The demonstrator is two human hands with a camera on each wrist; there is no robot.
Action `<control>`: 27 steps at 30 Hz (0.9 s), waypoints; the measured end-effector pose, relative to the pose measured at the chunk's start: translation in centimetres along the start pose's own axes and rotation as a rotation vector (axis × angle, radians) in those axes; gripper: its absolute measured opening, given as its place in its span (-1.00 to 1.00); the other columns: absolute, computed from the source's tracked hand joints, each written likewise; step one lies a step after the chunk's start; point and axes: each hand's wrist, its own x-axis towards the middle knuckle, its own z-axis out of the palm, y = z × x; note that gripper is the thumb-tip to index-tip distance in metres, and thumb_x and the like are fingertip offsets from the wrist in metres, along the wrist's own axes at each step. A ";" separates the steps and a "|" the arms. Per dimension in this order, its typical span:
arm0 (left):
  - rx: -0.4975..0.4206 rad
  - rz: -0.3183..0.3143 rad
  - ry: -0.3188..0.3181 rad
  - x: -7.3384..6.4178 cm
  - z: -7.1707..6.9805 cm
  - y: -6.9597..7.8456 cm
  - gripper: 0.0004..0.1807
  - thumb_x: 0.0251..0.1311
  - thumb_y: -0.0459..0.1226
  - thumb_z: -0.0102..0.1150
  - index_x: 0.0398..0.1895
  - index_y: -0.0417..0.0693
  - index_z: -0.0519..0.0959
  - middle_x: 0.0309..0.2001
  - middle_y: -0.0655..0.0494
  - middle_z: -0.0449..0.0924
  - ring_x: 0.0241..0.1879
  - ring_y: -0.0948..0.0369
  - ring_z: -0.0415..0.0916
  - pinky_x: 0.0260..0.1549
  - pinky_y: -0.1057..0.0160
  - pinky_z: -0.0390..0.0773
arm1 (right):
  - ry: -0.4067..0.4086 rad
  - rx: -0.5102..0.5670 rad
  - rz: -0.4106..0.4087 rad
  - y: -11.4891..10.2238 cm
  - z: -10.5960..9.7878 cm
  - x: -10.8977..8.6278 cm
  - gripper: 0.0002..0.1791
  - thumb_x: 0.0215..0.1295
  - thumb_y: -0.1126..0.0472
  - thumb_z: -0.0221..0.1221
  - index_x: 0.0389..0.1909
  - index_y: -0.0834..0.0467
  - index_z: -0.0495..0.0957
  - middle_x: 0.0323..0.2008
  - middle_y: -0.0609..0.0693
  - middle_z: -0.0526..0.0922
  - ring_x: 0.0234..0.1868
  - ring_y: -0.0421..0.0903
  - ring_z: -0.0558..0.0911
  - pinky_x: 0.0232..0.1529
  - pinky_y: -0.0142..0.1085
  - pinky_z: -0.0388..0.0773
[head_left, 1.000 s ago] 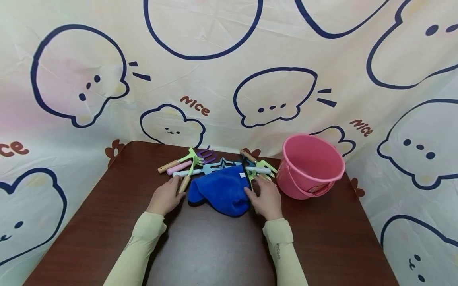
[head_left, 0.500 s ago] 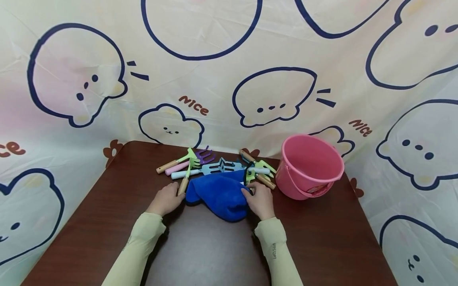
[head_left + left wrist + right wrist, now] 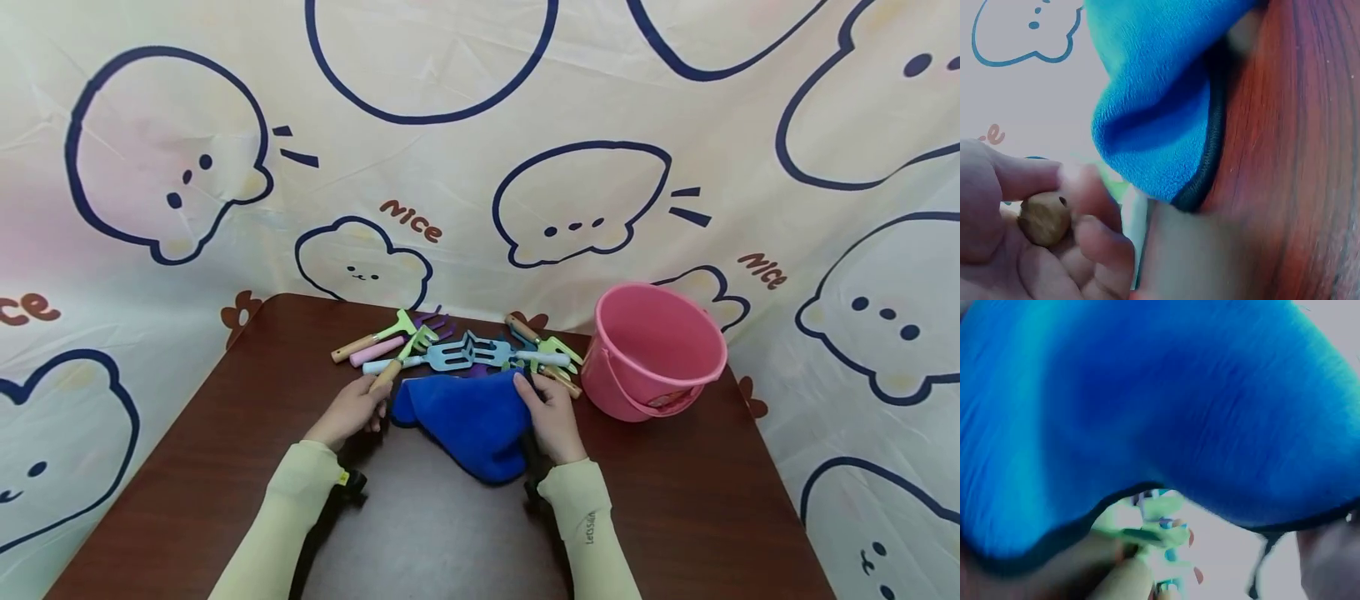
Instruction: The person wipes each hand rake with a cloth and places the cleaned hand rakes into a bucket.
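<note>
My left hand grips the wooden handle of a small green hand rake. In the left wrist view, the round handle end shows inside the curled fingers. My right hand pinches a blue cloth with black edging near its upper right corner, thumb on top. The cloth is partly raised and hangs in folds between the hands. It fills most of the right wrist view, where its black edge shows and the right fingers are mostly hidden.
Behind the cloth lie several toy garden tools: light-blue ones, a pink-handled purple fork, and green ones with wooden handles. A pink bucket stands at the right on the brown table. A cartoon-printed curtain rises behind.
My right hand has moved from beside the cloth to pinching it, lifting its upper right part and uncovering tools behind. My left hand has raised the green rake slightly by its handle.
</note>
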 end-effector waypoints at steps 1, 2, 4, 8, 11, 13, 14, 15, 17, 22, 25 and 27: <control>-0.011 0.006 0.004 0.0 -0.1 0.0 -0.62 0.62 -0.09 -0.06 0.00 -0.32 0.41 -0.46 0.04 0.50 -0.56 0.15 0.50 -0.49 0.17 0.54 | -0.013 0.043 -0.021 -0.1 -0.2 -0.1 -0.51 0.54 0.16 0.18 -0.60 0.35 0.41 -0.60 -0.02 0.45 -0.32 -0.19 0.57 -0.23 -0.45 0.43; -0.024 0.011 0.005 0.0 -0.2 0.2 -0.61 0.62 -0.07 -0.06 0.04 -0.29 0.39 -0.46 0.04 0.45 -0.57 0.15 0.48 -0.49 0.17 0.52 | -0.031 0.066 -0.045 -0.3 -0.4 -0.2 -0.53 0.54 0.21 0.16 -0.58 0.40 0.42 -0.56 0.03 0.49 -0.12 -0.16 0.64 -0.06 -0.46 0.48; -0.059 0.021 0.003 0.1 -0.3 0.5 -0.54 0.61 -0.01 -0.06 0.11 -0.28 0.34 -0.45 0.04 0.40 -0.57 0.15 0.44 -0.50 0.19 0.49 | -0.066 0.094 -0.100 -0.8 -0.7 -0.2 -0.64 0.55 0.29 0.12 -0.41 0.49 0.58 -0.24 0.16 0.69 0.25 -0.02 0.58 0.24 -0.40 0.44; -0.175 0.061 -0.009 0.2 -0.1 1.0 -0.40 0.58 0.15 -0.12 0.27 -0.19 0.27 -0.40 0.07 0.29 -0.54 0.18 0.34 -0.52 0.26 0.43 | -0.118 0.202 -0.165 -1.9 -1.0 -0.5 -0.63 0.56 0.34 0.05 -0.37 0.58 0.59 0.45 0.10 0.43 0.60 0.10 0.19 0.47 -0.26 0.30; -0.302 0.125 -0.042 0.2 0.3 1.2 -0.36 0.59 0.18 -0.20 0.20 -0.27 0.25 -0.40 0.08 0.28 -0.50 0.21 0.33 -0.51 0.29 0.46 | -0.061 0.249 -0.144 -2.5 -0.9 -0.6 -0.57 0.60 0.29 0.03 -0.42 0.57 0.56 0.44 -0.08 0.40 0.49 -0.05 0.29 0.33 -0.31 0.41; -0.379 0.177 -0.075 0.2 0.5 1.2 -0.37 0.62 0.13 -0.23 0.17 -0.35 0.24 -0.39 0.07 0.32 -0.48 0.22 0.36 -0.49 0.30 0.49 | 0.005 0.250 -0.096 -2.6 -0.7 -0.6 -0.52 0.62 0.20 0.04 -0.44 0.51 0.51 0.05 -0.11 0.60 0.14 -0.15 0.50 0.05 -0.37 0.50; -0.407 0.191 -0.089 0.1 0.5 1.2 -0.38 0.63 0.11 -0.23 0.13 -0.37 0.24 -0.38 0.07 0.36 -0.47 0.22 0.38 -0.46 0.29 0.51 | 0.037 0.249 -0.069 -2.6 -0.6 -0.6 -0.52 0.63 0.15 0.04 -0.42 0.49 0.50 -0.16 -0.12 0.59 -0.04 -0.17 0.51 -0.08 -0.39 0.48; -0.415 0.207 -0.099 0.1 0.6 1.1 -0.39 0.63 0.09 -0.24 0.18 -0.37 0.26 -0.36 0.05 0.40 -0.46 0.22 0.42 -0.43 0.29 0.53 | 0.066 0.246 -0.042 -2.5 -0.5 -0.5 -0.52 0.63 0.11 0.05 -0.38 0.46 0.51 -0.32 -0.13 0.53 -0.19 -0.17 0.49 -0.19 -0.38 0.43; -0.415 0.218 -0.125 -0.1 0.6 1.1 -0.39 0.64 0.07 -0.23 0.30 -0.34 0.23 -0.31 0.02 0.46 -0.42 0.21 0.47 -0.33 0.27 0.55 | 0.091 0.258 0.003 -2.4 -0.4 -0.4 -0.56 0.64 0.07 0.03 -0.30 0.40 0.49 -0.46 -0.12 0.48 -0.32 -0.19 0.45 -0.26 -0.39 0.41; -0.337 0.199 -0.168 -0.5 1.1 1.5 -0.41 0.64 0.03 -0.18 0.40 -0.25 0.13 0.02 -0.23 0.55 -0.25 0.17 0.58 -0.19 0.26 0.53 | 0.049 0.336 0.037 -1.9 -0.3 -0.2 -0.65 0.61 0.16 0.07 0.24 0.27 0.39 -0.33 -0.14 0.57 -0.32 -0.27 0.56 -0.20 -0.49 0.52; -0.290 0.198 -0.177 -0.6 1.7 1.8 -0.47 0.65 -0.02 -0.16 0.38 -0.22 0.12 0.33 -0.34 0.47 -0.35 0.17 0.46 -0.34 0.35 0.50 | 0.001 0.418 0.037 -1.8 -0.1 -0.3 -0.42 0.52 0.31 0.16 0.46 0.18 0.20 0.05 0.00 0.68 0.00 -0.15 0.70 0.04 -0.41 0.63; -0.248 0.211 -0.173 -0.6 2.1 2.0 -0.50 0.66 -0.04 -0.17 0.36 -0.21 0.14 0.32 -0.37 0.48 -0.42 0.20 0.39 -0.46 0.38 0.45 | -0.023 0.478 0.051 -1.7 0.0 -0.3 -0.26 0.48 0.39 0.17 0.56 0.12 0.07 0.38 0.09 0.52 0.34 0.00 0.58 0.22 -0.28 0.59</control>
